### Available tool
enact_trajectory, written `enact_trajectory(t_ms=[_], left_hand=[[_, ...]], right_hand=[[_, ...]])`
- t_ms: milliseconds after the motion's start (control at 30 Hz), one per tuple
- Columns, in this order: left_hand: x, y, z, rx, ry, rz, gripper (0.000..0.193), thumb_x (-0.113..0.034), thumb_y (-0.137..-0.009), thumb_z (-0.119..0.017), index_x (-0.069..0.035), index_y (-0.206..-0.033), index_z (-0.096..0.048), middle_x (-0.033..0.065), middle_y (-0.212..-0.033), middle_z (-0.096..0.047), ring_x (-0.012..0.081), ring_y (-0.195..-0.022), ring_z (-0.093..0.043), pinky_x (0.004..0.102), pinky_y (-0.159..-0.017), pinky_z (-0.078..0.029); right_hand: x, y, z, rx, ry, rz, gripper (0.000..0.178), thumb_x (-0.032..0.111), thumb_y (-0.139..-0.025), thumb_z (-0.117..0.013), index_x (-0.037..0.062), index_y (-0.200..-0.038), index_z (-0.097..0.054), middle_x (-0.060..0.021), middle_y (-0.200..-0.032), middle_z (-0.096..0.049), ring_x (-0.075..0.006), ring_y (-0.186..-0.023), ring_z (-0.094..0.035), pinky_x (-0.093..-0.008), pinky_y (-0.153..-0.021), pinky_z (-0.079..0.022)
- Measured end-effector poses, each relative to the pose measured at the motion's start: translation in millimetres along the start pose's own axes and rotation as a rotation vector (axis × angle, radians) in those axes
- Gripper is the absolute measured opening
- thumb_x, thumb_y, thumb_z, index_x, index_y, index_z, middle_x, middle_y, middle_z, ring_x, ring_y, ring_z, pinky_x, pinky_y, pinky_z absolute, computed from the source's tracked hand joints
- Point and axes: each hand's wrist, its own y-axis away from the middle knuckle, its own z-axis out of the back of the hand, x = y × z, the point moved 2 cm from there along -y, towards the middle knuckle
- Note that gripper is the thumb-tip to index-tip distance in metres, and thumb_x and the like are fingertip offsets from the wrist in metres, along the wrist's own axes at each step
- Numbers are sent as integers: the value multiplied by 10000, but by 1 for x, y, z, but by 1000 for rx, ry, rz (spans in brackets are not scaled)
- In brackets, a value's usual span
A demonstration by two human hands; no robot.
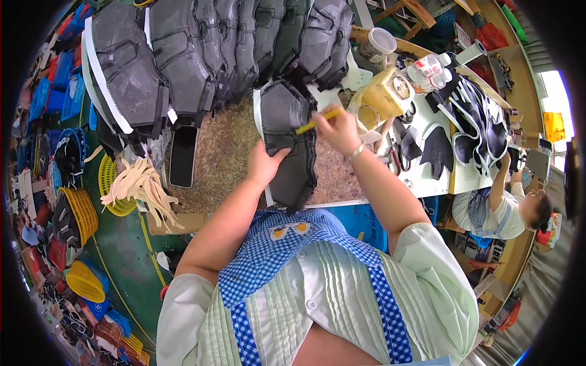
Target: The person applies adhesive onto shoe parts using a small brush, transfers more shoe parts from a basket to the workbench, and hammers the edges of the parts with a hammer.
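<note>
A black padded panel [287,116] with a white strip along its left edge lies on the worktable before me. My left hand [264,163] grips its left edge, the thumb on top and the other fingers partly hidden. My right hand [339,131] holds a thin yellow brush [320,120], its tip low over the panel's right half; whether it touches I cannot tell. Pale, shiny smears show on the panel's upper part. A stained yellow glue container [384,94] stands just right of that hand.
Similar black panels [177,55] overlap in a row across the far side. A phone [183,156] and a bundle of cream strips [141,186] lie at left. Scissors [400,160], plastic bottles [429,66] and black cut pieces [436,149] are at right. Another person [497,210] works at far right.
</note>
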Motion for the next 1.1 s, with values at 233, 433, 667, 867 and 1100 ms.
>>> enact_trajectory(t_ms=[233, 433, 667, 867, 1100], left_hand=[[10, 1, -7, -68, -59, -42, 471, -332, -699, -792, 18, -936, -586, 212, -904, -658, 373, -857, -638, 415, -751, -495], [9, 2, -4, -49, -77, -41, 462, -342, -722, -768, -3, -978, -588, 194, -913, -667, 359, -857, -644, 405, -750, -498], [-5, 6, -3, -78, -134, -25, 453, -341, -720, -766, -7, -971, -591, 183, -895, -667, 363, -837, -642, 418, -734, -498], [-3, 4, -3, -70, -137, -38, 453, -352, -714, -769, -7, -949, -593, 188, -895, -665, 363, -841, -641, 421, -737, -497], [3, 3, 1, -9, -53, -62, 459, -336, -735, -765, 9, -977, -585, 178, -902, -667, 332, -862, -650, 394, -759, -498]], right_hand=[[9, 73, 23, 184, 70, -75, 188, 160, -847, -658, 5, -793, -566, -34, -580, -599, -86, -506, -586, -225, -467, -445], [20, 84, 22, 27, -96, -28, 217, 180, -837, -688, -8, -813, -580, -57, -610, -618, -94, -511, -582, -237, -489, -456], [17, 110, 33, 38, -332, -189, 158, 115, -847, -662, 6, -809, -553, -101, -788, -668, -100, -663, -640, -227, -596, -504], [42, 109, 32, 85, -10, 5, 191, 117, -795, -716, 9, -791, -559, -80, -688, -652, -159, -569, -645, -268, -541, -516], [32, 62, 47, -342, 137, 280, 200, 154, -806, -725, 17, -891, -607, -90, -767, -662, -161, -641, -642, -266, -564, -496]])
